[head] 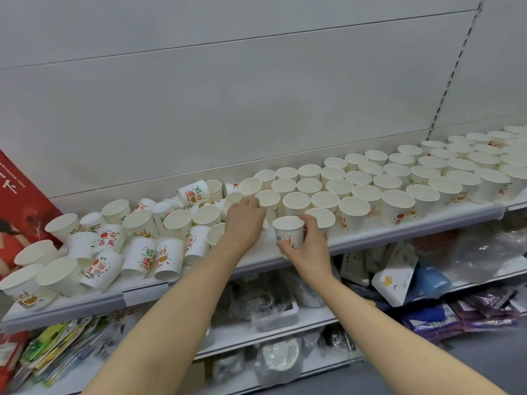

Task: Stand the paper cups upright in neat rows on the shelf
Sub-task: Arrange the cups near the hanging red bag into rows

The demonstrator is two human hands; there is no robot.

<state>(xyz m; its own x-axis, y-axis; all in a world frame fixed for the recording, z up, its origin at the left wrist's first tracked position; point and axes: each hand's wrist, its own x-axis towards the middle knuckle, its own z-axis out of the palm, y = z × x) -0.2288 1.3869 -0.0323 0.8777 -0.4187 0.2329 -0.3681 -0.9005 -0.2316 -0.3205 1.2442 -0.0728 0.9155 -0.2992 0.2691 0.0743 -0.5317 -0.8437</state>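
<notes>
White paper cups with red and green print cover the grey shelf (159, 292). On the right they stand upright in neat rows (399, 178). On the left a jumble of cups (137, 238) lies tipped and leaning. My right hand (309, 249) grips one upright cup (288, 230) at the front of the rows, near the shelf edge. My left hand (244, 220) reaches into the jumble, fingers on a tilted cup (233, 201) at the left end of the rows.
A red box (20, 212) stands at the shelf's left end. The white back panel (256, 95) rises behind the cups. Lower shelves hold plastic-wrapped goods (279, 363), packets (57, 352) and a white carton (395, 283).
</notes>
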